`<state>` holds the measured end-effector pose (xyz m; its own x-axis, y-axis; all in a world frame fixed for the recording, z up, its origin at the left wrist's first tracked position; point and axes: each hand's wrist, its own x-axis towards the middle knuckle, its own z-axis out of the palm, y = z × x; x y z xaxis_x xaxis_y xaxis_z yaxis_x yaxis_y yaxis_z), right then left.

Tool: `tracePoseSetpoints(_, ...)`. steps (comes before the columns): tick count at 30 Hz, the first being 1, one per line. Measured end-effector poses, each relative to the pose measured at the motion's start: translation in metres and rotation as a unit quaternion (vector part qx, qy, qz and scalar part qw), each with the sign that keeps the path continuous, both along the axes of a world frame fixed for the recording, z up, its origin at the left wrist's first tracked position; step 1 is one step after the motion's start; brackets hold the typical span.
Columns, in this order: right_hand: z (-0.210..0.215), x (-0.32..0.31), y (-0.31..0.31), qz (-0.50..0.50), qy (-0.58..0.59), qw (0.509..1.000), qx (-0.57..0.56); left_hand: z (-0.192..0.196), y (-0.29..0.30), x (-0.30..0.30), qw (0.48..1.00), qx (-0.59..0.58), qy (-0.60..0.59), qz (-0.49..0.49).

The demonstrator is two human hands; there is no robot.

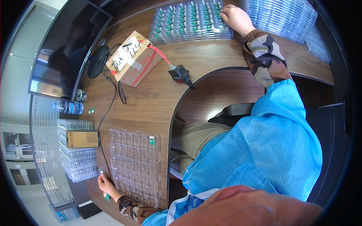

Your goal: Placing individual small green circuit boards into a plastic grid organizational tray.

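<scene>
Near the lower left, my left hand (106, 184) is closed in a pinch on a small circuit board (102, 171), only partly visible. A small green board (106, 196) lies beside that hand. Right of it is a clear plastic blister tray (136, 165), its pockets bare except for one green board (152, 140) in the far right corner. At the far side, my right hand (236, 19) reaches to the right edge of another clear tray (190, 20) filled with rows of green boards. Its fingers are curled at the end column; what they grip is hidden.
A stack of clear trays (281, 17) stands at the far right. Further trays (77, 162) are piled at left under a phone (83, 139). A cardboard box (132, 60) with red cable and black plug (181, 74), a monitor (64, 49) and a bottle (71, 107) stand on the desk.
</scene>
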<state>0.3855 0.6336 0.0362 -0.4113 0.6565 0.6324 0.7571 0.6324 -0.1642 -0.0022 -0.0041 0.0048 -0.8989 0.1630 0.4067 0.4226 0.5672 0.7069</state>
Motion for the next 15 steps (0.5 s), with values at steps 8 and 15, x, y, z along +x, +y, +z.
tracePoseSetpoints(8, 0.0, 0.001, -0.001, -0.018, -0.011, 1.0, 0.007, 0.002, 0.003, 0.004, 1.0, 0.005, -0.012, 0.001)
tracePoseSetpoints(15, 0.015, -0.002, -0.02, -0.01, 0.044, 0.998, 0.052, 0.005, 0.006, 0.009, 0.999, 0.014, -0.039, -0.001)
